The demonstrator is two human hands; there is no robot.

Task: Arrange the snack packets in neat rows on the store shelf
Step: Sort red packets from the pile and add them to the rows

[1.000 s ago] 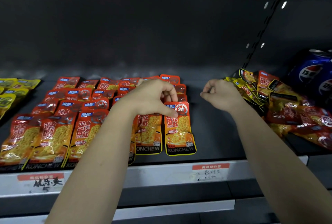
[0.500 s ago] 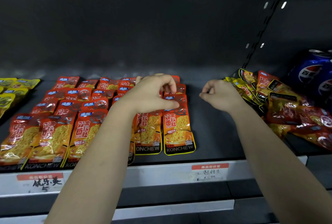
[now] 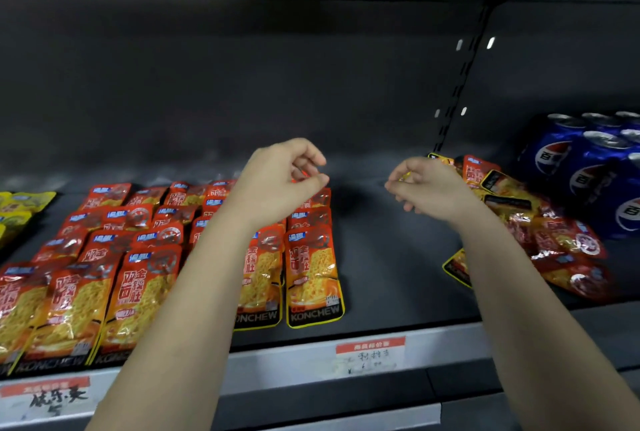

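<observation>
Left hand [image 3: 284, 181] and right hand [image 3: 429, 188] hover loosely curled and empty over the dark grey shelf [image 3: 391, 275], between rowed glossy orange-red foil snack packets [image 3: 311, 275] and an unsorted heap [image 3: 554, 250]; the packets are judged light, limp and slippery, best pinched at the top seam.

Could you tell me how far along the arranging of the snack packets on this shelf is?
Done: the orange packets on the left lie in overlapping rows. In hand: nothing that I can see; the left hand hovers above those rows, the right hand above bare shelf, both loosely curled. Left: the loose pile beside the cola cans needs laying out.
</observation>
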